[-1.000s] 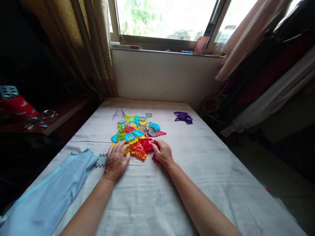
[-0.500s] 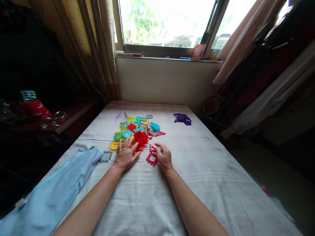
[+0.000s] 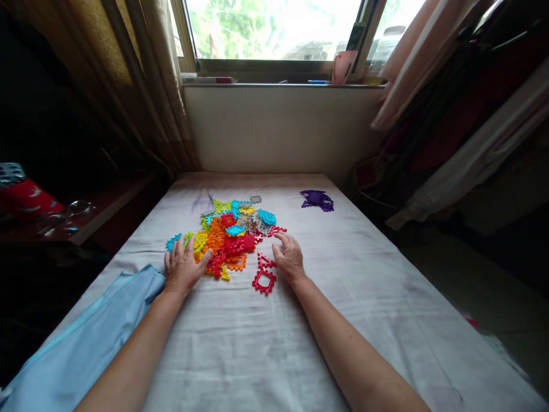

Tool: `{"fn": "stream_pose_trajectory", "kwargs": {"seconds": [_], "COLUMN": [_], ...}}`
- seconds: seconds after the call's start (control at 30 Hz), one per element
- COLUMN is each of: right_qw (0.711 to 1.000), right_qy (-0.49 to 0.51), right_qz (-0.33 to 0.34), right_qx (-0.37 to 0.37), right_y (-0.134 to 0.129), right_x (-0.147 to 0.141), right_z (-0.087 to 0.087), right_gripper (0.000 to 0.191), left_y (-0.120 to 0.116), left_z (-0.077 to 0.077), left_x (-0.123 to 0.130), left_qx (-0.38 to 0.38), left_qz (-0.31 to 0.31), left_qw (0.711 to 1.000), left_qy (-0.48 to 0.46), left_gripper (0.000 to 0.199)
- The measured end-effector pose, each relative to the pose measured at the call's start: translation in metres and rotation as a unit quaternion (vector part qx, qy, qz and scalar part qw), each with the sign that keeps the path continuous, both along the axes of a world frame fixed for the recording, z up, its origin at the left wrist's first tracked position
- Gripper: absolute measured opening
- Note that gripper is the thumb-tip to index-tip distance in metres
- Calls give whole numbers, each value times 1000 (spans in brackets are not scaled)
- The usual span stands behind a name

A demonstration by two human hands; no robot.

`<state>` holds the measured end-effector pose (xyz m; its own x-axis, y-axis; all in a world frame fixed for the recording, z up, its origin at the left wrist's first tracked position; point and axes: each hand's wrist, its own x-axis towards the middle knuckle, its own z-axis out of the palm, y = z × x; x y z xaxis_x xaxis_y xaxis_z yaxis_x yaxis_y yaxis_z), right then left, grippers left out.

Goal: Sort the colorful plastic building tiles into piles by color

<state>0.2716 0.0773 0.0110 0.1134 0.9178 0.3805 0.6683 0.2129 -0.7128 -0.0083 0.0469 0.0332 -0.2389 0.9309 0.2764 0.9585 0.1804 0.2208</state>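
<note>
Daylit room, head view (1 view only): a window (image 3: 274, 31) stands above a pale wall (image 3: 274, 131), with a curtain (image 3: 146, 86) to its left and hanging clothes (image 3: 420, 63) to its right. Below extends a flat surface under a white sheet (image 3: 240, 349); a light-blue cloth (image 3: 98, 326) lies along its left side. Toothed plastic pieces occupy 3 main places. Left of centre is a mixed pile (image 3: 231, 247) of overlapping red, orange, yellow, green, blue and grey pieces. Purple pieces (image 3: 316, 199) form a cluster at the far right, well apart from the pile. Nearer the person, a red triangle (image 3: 266, 265) and a red square frame (image 3: 256, 282) lie just beside the pile.

The person's left hand (image 3: 182, 269) is spread at the pile's left edge, apparently grasping nothing, although anything beneath the fingers is hidden. The right hand (image 3: 289, 257), loosely curled, is beside the red triangle; whether it grips a piece cannot be told.

Progress, as judged from the layout: the purple group appears complete in its separation, and the 2 loose red shapes suggest a second group barely begun. Most pieces, many of them red, lie unsorted.
</note>
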Motion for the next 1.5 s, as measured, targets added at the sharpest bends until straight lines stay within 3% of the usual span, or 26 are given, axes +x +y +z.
{"fn": "stream_pose_trajectory", "kwargs": {"seconds": [0.1, 0.17, 0.27, 0.37, 0.47, 0.57, 0.63, 0.7, 0.87, 0.93, 1.0, 1.1, 1.2, 1.37, 1.5], "right_qw": [993, 985, 985, 990, 996, 997, 999, 999, 981, 970, 960, 954, 956, 967, 948], "right_qy": [-85, -123, -139, -92, 7, 67, 40, -15, -107, -72, -2, 80, 82, -43, -180], "right_qz": [-64, -79, -2, 88, 81, 26, 12, 30, 161, 232, 279, 277, 258, 247, 261], "right_qx": [-59, -91, -102, -61, -20, -26, -23, -10, 3, 3, -21, -77, -109, -43, 3], "right_y": [32, 51, 69, 74, 77, 83, 85, 82, 67, 63, 63, 66, 69, 54, 28], "right_x": [-4, -11, -21, -21, -4, 17, 24, 20, -9, -14, -12, 2, 17, 3, -29], "right_z": [8, 11, 10, 1, -9, -14, -14, -12, -1, 3, 7, 15, 27, 41, 34], "right_gripper": [49, 56, 55, 48, 41, 37, 36, 38, 35, 22, 25, 39, 37, 26, 49], "left_y": [10, 11, 12, 13, 9, 0, -6, -7, -1, 2, 3, 5, 5, 1, -5], "left_z": [-4, -9, -16, -18, -14, -6, -3, -2, -7, -9, -9, -10, -11, -11, -10], "left_x": [4, 12, 16, 12, 15, 34, 48, 56, 40, 30, 23, 18, 19, 29, 36], "left_qx": [-51, -38, 22, 96, 157, 163, 121, 86, 97, 103, 107, 113, 105, 66, 57], "left_qz": [-10, -26, -40, -19, -1, -109, -225, -266, -121, -91, -78, -61, -55, -83, -123], "left_qw": [998, 998, 997, 991, 986, 981, 966, 958, 986, 989, 991, 992, 993, 994, 991], "left_qy": [-26, -33, -62, -88, -61, -2, 41, 70, 69, 55, 32, -7, -18, 3, -6], "left_gripper": [82, 86, 80, 68, 63, 53, 46, 41, 40, 41, 43, 44, 41, 39, 36]}}
